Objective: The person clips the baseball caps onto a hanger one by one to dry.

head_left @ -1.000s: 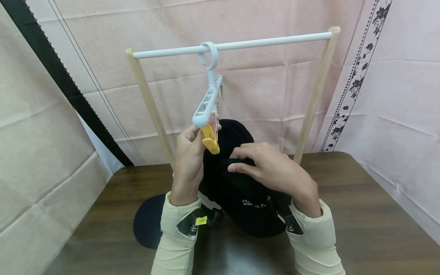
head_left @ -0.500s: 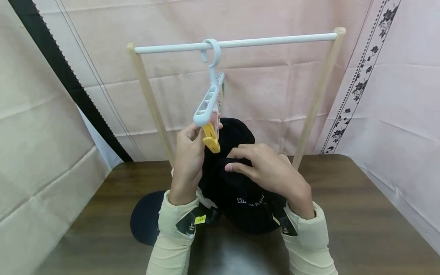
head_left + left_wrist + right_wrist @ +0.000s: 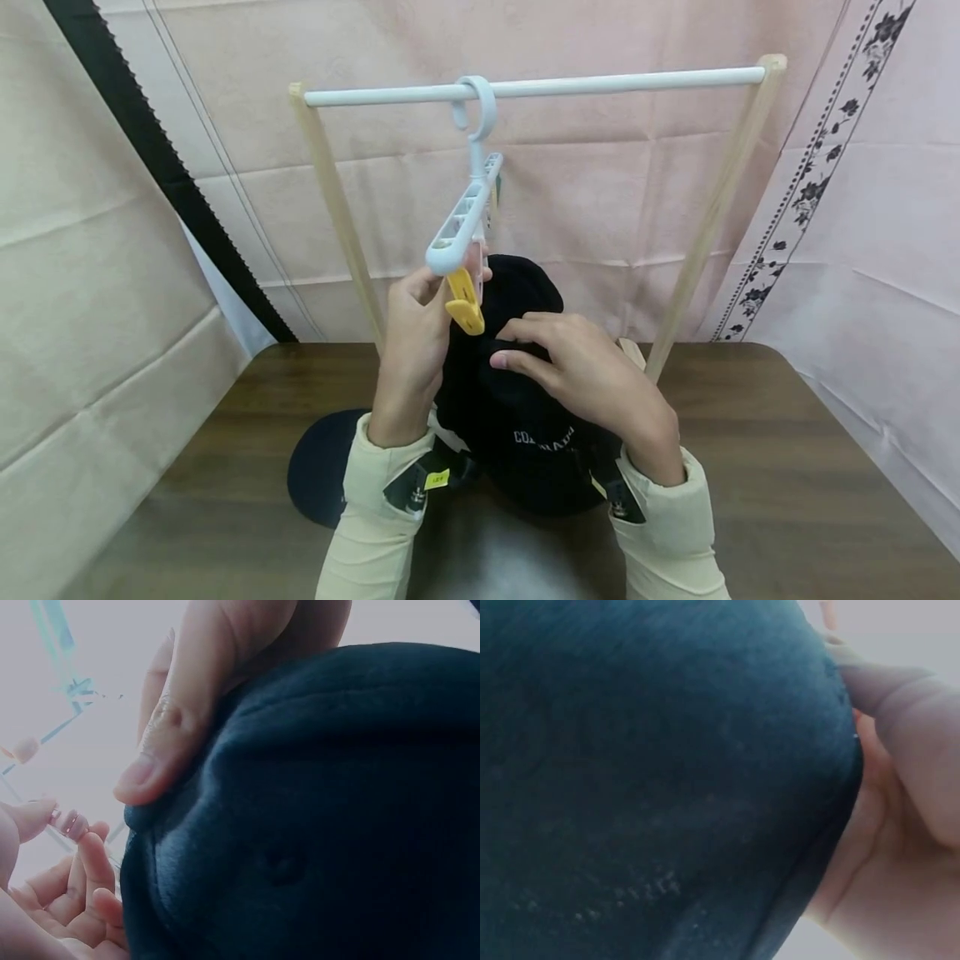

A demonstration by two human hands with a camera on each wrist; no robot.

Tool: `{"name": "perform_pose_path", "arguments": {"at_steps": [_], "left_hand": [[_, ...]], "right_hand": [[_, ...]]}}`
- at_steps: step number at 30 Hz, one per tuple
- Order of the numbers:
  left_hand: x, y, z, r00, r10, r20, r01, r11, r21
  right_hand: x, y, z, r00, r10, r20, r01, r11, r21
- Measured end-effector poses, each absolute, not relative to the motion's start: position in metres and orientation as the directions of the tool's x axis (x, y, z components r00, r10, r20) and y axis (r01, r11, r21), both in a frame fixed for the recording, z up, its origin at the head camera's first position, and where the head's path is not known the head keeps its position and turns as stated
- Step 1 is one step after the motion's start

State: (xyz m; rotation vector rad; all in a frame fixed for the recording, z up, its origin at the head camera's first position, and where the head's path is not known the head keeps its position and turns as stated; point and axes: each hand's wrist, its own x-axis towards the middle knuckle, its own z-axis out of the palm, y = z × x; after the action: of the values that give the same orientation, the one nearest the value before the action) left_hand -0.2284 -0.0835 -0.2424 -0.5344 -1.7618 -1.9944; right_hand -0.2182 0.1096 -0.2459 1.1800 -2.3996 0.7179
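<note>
A black cap with white lettering on its front hangs in my right hand. The right thumb and fingers pinch the cap's upper edge, as the left wrist view also shows. My left hand pinches a pinkish clothespin below a light blue clip hanger. Beside those fingers a yellow clothespin dangles from the hanger's near end. The cap's edge is close to the left fingers; whether it lies between the clothespin's jaws is hidden. In the right wrist view, cap fabric fills most of the picture.
The hanger hooks over a white rod between two pale wooden posts. A dark navy cap lies on the brown wooden table, left of the left forearm. Pale cloth screens the back and sides.
The head view has shifted slightly, so the rack appears a little farther right. Both hands keep their holds on the clothespin and the cap, with hardly any movement.
</note>
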Motion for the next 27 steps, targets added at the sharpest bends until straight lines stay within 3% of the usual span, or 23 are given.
{"name": "perform_pose_path", "arguments": {"at_steps": [13,21,27], "left_hand": [[-0.232,-0.081,-0.246,-0.808,-0.072,0.584,0.589,-0.107,0.801],[-0.235,-0.073,-0.248,-0.798,-0.089,0.595,0.601,-0.187,0.777],[-0.235,-0.071,-0.248,-0.807,-0.093,0.583,0.587,-0.228,0.777]], "right_hand": [[-0.21,0.104,-0.244,-0.579,-0.617,0.533,-0.796,0.57,-0.206],[-0.206,0.107,-0.243,-0.616,-0.58,0.534,-0.758,0.622,-0.198],[-0.204,0.108,-0.244,-0.6,-0.558,0.573,-0.755,0.632,-0.175]]}}
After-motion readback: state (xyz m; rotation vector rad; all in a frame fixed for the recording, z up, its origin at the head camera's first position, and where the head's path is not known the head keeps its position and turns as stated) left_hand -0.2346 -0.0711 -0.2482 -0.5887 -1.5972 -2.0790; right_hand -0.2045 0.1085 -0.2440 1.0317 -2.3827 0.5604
